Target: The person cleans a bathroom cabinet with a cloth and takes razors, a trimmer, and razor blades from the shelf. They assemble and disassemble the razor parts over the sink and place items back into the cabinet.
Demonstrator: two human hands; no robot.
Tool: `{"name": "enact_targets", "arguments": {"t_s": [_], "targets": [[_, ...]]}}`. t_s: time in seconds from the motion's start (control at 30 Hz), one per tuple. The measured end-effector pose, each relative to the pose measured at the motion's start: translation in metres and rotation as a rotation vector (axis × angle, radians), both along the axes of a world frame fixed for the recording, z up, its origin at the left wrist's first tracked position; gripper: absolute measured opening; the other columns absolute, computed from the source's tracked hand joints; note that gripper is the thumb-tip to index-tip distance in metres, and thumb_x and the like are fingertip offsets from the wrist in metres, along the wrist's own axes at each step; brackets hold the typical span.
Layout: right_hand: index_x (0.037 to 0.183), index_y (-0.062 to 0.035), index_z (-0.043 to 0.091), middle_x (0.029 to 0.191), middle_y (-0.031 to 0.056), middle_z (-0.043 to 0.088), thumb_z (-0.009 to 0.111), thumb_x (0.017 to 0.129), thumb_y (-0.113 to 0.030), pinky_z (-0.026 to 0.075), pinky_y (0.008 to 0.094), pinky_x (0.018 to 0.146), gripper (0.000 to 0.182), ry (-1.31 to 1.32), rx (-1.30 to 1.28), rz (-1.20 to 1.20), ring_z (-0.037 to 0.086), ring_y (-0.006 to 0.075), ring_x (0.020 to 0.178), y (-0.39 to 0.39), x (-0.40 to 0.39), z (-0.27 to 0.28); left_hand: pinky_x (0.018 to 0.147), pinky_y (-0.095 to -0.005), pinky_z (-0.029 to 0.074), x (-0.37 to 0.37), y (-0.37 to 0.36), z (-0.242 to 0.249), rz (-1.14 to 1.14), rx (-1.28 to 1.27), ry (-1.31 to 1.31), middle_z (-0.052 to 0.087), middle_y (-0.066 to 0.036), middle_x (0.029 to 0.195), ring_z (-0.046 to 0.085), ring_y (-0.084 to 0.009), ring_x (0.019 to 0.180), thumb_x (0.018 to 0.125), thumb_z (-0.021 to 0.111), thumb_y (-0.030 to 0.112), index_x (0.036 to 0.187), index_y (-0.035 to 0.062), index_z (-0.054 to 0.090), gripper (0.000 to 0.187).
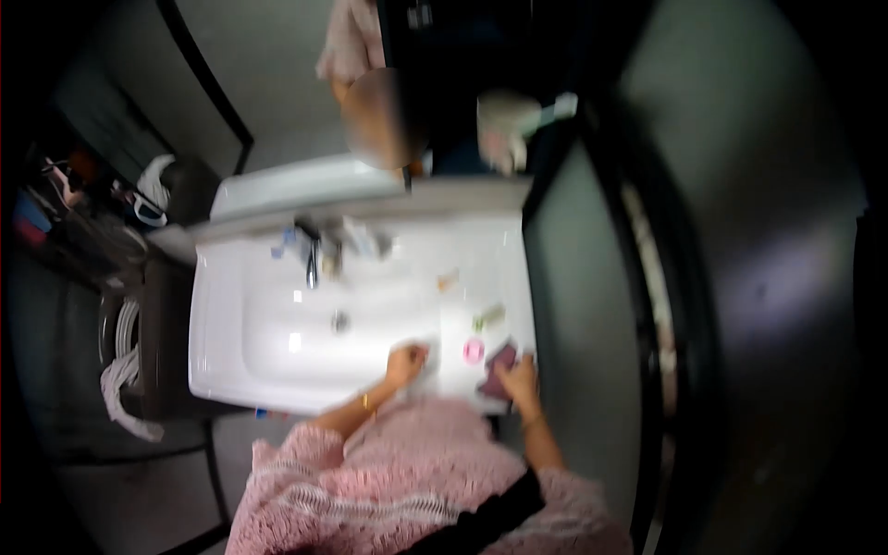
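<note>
My right hand point(520, 377) is closed on a purple cloth point(499, 372), which lies at the right front corner of the white washbasin point(388, 384). Over the basin's front part, my left hand point(405, 364) is curled with its fingers together; what they hold, if anything, is hidden. Between the hands and a little behind them is a small pink round thing point(474, 350). A small green object point(488, 319) lies just beyond it on the basin's flat right side. Farther back is a small orange-brown piece point(448, 280), too blurred to name.
The faucet point(313, 263) stands at the basin's back, above the drain point(340, 321). Beside it is a blurred white object point(363, 238). A mirror point(287, 111) rises behind. At the left, white cloth point(128, 398) hangs from a dark container.
</note>
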State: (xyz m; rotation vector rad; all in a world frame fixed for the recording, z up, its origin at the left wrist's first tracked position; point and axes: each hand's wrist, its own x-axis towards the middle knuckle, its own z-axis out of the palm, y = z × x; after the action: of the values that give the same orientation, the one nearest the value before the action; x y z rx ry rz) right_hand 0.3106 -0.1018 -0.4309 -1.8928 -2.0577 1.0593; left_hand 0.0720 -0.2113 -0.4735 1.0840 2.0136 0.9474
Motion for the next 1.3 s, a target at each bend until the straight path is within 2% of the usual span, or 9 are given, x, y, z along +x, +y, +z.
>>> {"name": "enact_targets", "arguments": {"t_s": [0.1, 0.2, 0.33, 0.4, 0.53, 0.73, 1.0, 1.13, 1.3], "targets": [[0.115, 0.0067, 0.037, 0.097, 0.0249, 0.056, 0.064, 0.06, -0.048, 0.045, 0.0393, 0.079, 0.082, -0.196, -0.035, 0.163, 0.055, 0.036, 0.092, 0.016, 0.0, 0.021, 0.054, -0.0302, 0.046, 0.0, 0.005, 0.002, -0.014, 0.046, -0.014, 0.062, -0.009, 0.065, 0.059, -0.0172, 0.056, 0.08, 0.053, 0.02, 0.081, 0.0033, 0.062, 0.019], [0.098, 0.0048, 0.053, 0.095, 0.023, 0.058, 0.062, 0.063, -0.05, 0.045, 0.0393, 0.077, 0.065, -0.295, -0.18, 0.287, 0.056, 0.0357, 0.09, 0.033, -0.008, 0.073, 0.057, -0.0245, 0.048, 0.001, 0.011, 0.014, -0.03, 0.052, -0.146, 0.064, -0.007, 0.072, 0.062, -0.0126, 0.062, 0.079, 0.053, 0.013, 0.086, 0.0034, 0.061, 0.014], [0.09, 0.0004, 0.059, 0.088, 0.0205, 0.06, 0.063, 0.065, -0.046, 0.046, 0.0389, 0.074, 0.053, -0.347, 0.042, 0.251, 0.058, 0.0339, 0.085, 0.051, -0.015, 0.095, 0.059, -0.0234, 0.049, 0.0, 0.017, 0.035, -0.045, 0.092, -0.241, 0.064, -0.008, 0.074, 0.062, -0.0128, 0.064, 0.079, 0.051, 0.006, 0.088, 0.0012, 0.06, 0.014], [0.089, -0.0042, 0.06, 0.081, 0.0175, 0.061, 0.066, 0.066, -0.038, 0.048, 0.0372, 0.067, 0.041, 0.001, 0.379, 0.224, 0.06, 0.0306, 0.077, 0.066, -0.018, 0.105, 0.059, -0.0232, 0.049, -0.005, 0.018, 0.047, -0.053, 0.101, -0.264, 0.064, -0.007, 0.073, 0.062, -0.0129, 0.065, 0.079, 0.05, 0.006, 0.088, 0.0007, 0.06, 0.014], [0.088, -0.0046, 0.059, 0.062, 0.0114, 0.057, 0.062, 0.074, -0.017, 0.043, 0.0311, 0.049, 0.019, 0.589, 0.669, 0.149, 0.055, 0.0214, 0.053, 0.073, -0.056, 0.258, 0.058, -0.0222, 0.049, -0.019, 0.014, 0.04, -0.025, 0.157, -0.3, 0.063, -0.008, 0.073, 0.062, -0.0126, 0.064, 0.08, 0.049, 0.004, 0.088, -0.0004, 0.06, 0.014], [0.082, -0.0014, 0.06, 0.069, 0.0085, 0.056, 0.062, 0.069, 0.0, 0.04, 0.0237, 0.049, 0.013, 0.833, 1.48, 0.294, 0.05, 0.0136, 0.053, 0.081, -0.099, 0.465, 0.058, -0.0222, 0.049, -0.033, -0.021, 0.048, 0.08, 0.225, -0.393, 0.062, -0.01, 0.071, 0.061, -0.0129, 0.064, 0.08, 0.048, 0.001, 0.088, -0.0038, 0.059, 0.015], [0.08, -0.0075, 0.061, 0.078, 0.0079, 0.059, 0.059, 0.073, -0.012, 0.045, 0.0338, 0.068, 0.009, 0.253, 1.82, 0.331, 0.055, 0.0243, 0.077, 0.171, -0.125, 0.618, 0.058, -0.0234, 0.05, -0.053, -0.089, 0.036, 0.353, 0.242, -0.463, 0.061, -0.013, 0.072, 0.06, -0.0159, 0.063, 0.079, 0.05, 0.0, 0.089, -0.0061, 0.057, 0.013], [0.09, -0.0099, 0.063, 0.084, 0.0101, 0.06, 0.061, 0.071, -0.007, 0.045, 0.0342, 0.077, 0.02, -0.152, 1.665, 0.338, 0.053, 0.0251, 0.087, 0.19, -0.131, 0.645, 0.054, -0.0234, 0.049, -0.061, -0.112, 0.027, 0.514, 0.227, -0.473, 0.061, -0.012, 0.07, 0.06, -0.0161, 0.06, 0.079, 0.049, 0.001, 0.086, -0.0061, 0.057, 0.013], [0.091, -0.009, 0.064, 0.088, 0.0115, 0.061, 0.062, 0.069, -0.005, 0.045, 0.034, 0.079, 0.022, -0.146, 1.496, 0.478, 0.055, 0.0257, 0.088, 0.208, -0.152, 0.661, 0.053, -0.0235, 0.049, -0.064, -0.116, 0.014, 0.652, 0.217, -0.508, 0.061, -0.012, 0.068, 0.06, -0.0159, 0.057, 0.079, 0.047, 0.001, 0.084, -0.0059, 0.058, 0.014]]}}
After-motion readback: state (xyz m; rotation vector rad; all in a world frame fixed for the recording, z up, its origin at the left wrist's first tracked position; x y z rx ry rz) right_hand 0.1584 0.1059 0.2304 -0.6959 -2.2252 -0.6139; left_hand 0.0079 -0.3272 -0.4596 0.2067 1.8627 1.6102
